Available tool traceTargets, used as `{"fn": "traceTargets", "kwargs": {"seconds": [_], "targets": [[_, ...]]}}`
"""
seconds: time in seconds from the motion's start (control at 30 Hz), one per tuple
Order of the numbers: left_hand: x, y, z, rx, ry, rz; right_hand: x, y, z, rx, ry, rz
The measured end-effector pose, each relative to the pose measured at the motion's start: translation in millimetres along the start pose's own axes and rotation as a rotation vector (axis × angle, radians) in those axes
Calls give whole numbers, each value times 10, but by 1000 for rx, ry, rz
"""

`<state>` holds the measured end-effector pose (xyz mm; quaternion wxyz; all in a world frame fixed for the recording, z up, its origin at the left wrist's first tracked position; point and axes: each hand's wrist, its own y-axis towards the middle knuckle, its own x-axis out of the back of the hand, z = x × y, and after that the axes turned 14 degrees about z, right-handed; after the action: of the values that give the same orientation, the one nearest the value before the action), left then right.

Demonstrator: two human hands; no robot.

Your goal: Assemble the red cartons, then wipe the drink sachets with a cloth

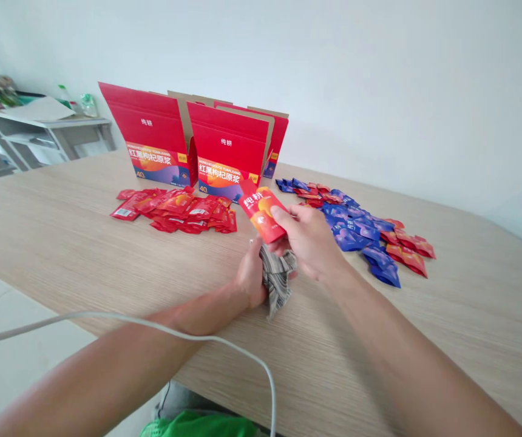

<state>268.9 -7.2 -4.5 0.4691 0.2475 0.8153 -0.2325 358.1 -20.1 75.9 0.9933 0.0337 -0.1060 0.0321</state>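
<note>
My right hand (309, 237) is closed on a red sachet (261, 209) with an orange fruit print, thumb on its front, held tilted above the table. Just below it, my left hand (252, 273) grips a crumpled grey striped cloth (277, 276). A pile of red sachets (179, 207) lies on the table to the left of my hands. On the right spread blue sachets (349, 221), with more red sachets (406, 249) mixed among and beside them.
Several red cartons stand with raised lids behind the piles, including a left carton (156, 136) and a nearer carton (227, 149). They rest on a wooden table (470, 315). A white cable (170, 331) crosses over my left forearm. A side desk (56, 124) stands at the far left.
</note>
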Motion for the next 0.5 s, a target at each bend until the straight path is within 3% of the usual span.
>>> {"fn": "traceTargets", "kwargs": {"seconds": [0.1,0.23,0.37,0.5], "targets": [[27,46,29,27,-17,-3,-392,579,64,-161,330,94],[26,19,36,83,-21,56,-893,1195,77,-234,405,116],[8,-51,-1,137,104,-21,-1207,1491,-19,-251,322,139],[7,-66,-43,117,84,1,-1283,1553,-120,-288,161,181]]}}
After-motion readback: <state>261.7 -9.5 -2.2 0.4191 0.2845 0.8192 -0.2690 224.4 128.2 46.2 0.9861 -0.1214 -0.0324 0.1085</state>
